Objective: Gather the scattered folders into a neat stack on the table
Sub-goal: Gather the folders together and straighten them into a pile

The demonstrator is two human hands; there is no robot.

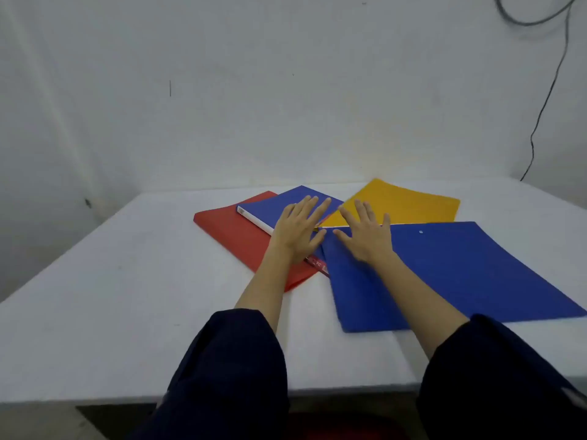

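Observation:
Several folders lie fanned out on the white table (111, 312). A red folder (235, 236) is at the left, and a smaller blue folder (273, 204) with a white spine rests on top of it. A yellow folder (400, 204) sits at the back right. A large blue folder (460, 274) lies in front of the yellow one. My left hand (297, 227) lies flat, fingers spread, on the small blue folder. My right hand (365, 233) lies flat across the large blue folder's left corner and the yellow folder's edge. Neither hand grips anything.
A white wall (222, 90) stands right behind the table. A dark cable (546, 100) hangs down the wall at the right. The table's near edge (349, 389) runs just in front of my dark sleeves.

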